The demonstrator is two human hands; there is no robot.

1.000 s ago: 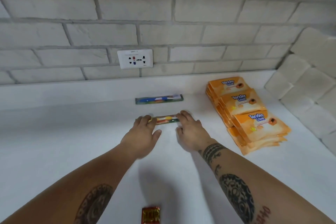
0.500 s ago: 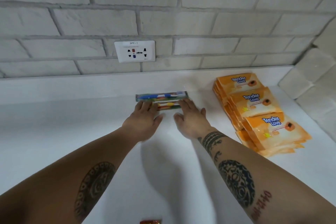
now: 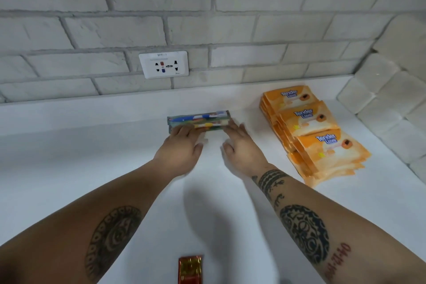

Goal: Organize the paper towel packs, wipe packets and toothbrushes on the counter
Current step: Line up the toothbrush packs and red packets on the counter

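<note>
"So, what have you got under your fingers?"

"The near toothbrush pack (image 3: 208,126). My left hand (image 3: 182,148) lays straight fingers over its left end and my right hand (image 3: 242,146) touches its right end. Neither hand is curled round it; they only press. Just beyond my fingertips lies the far toothbrush pack (image 3: 198,116), long side against long side as far as I can tell (the picture is a bit smeared there)."

"What could spoil it?"

"Uneven pressure, I'd say. If one hand pushes harder, the near pack could pivot and knock the far one askew. The wrapping looks slick on this smooth white bench (image 3: 69,157). Flat fingers might slip over the top instead of moving it, or the near pack might ride up onto its neighbour."

"And the orange stack?"

"The wipe packets (image 3: 309,131) sit well off to the right of my right hand, fanned out in an overlapping row. The ones nearest me look loose, so a careless sweep of that forearm could drag them out of line. There's also a red packet (image 3: 190,270) behind both hands, between my forearms and close to my body. An elbow could catch it."
</note>
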